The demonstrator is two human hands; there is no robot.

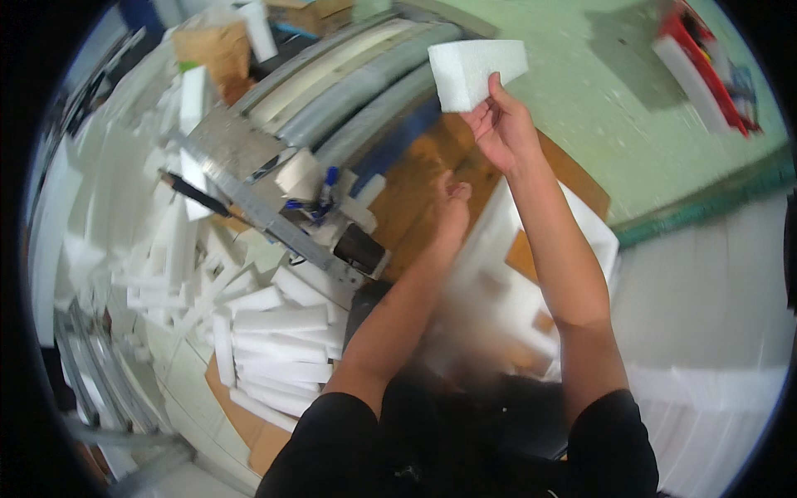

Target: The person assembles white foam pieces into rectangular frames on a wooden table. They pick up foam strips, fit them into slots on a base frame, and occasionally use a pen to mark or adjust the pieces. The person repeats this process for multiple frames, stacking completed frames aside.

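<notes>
A white foam block (477, 73), broad with a tapering right side, is raised at the upper middle. My right hand (502, 133) grips it from below, its thumb up along the near face. Lower and to the left, my left hand (452, 203) hovers over a brown board (415, 178). Its fingers look curled but are smeared by motion, and nothing shows in them. Under my right forearm sits a larger white foam piece (589, 224) with openings, partly hidden by the arm.
Metal rollers (365, 87) span a machine at the back. Its frame carries a blue clamp-like part (325, 195) and a black-handled tool (195, 192). White foam strips (282, 340) pile up at left. A red tray (714, 75) stands on the green floor (573, 100).
</notes>
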